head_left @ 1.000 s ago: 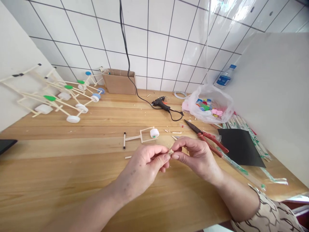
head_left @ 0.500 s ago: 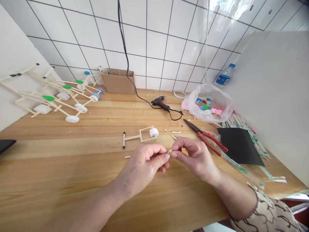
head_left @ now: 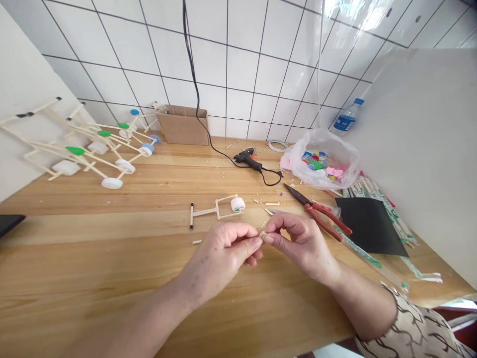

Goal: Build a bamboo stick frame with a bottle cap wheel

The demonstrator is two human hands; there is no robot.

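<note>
Fingertip to fingertip over the table point(head_left: 112, 278), my left hand point(head_left: 227, 246) and my right hand point(head_left: 298, 243) are both closed in a pinch. Between them is a small pale wooden stick piece point(head_left: 263, 227), its thin end poking up; most of it is hidden by my fingers. Just beyond my left hand lies a small stick frame point(head_left: 217, 210) with a white bottle-cap wheel point(head_left: 237, 204) and a black-tipped crossbar. Red-handled pliers point(head_left: 320, 211) rest beyond my right hand, and a blade tip shows beside its fingers.
Stick-built models with cap wheels point(head_left: 112, 183) stand at the left. Along the back are a cardboard box point(head_left: 184, 127), a glue gun point(head_left: 248, 158), a tape roll point(head_left: 278, 145) and a plastic bag point(head_left: 350, 154) of coloured caps. A black sheet point(head_left: 367, 223) and wrapped sticks point(head_left: 398, 223) lie right.
</note>
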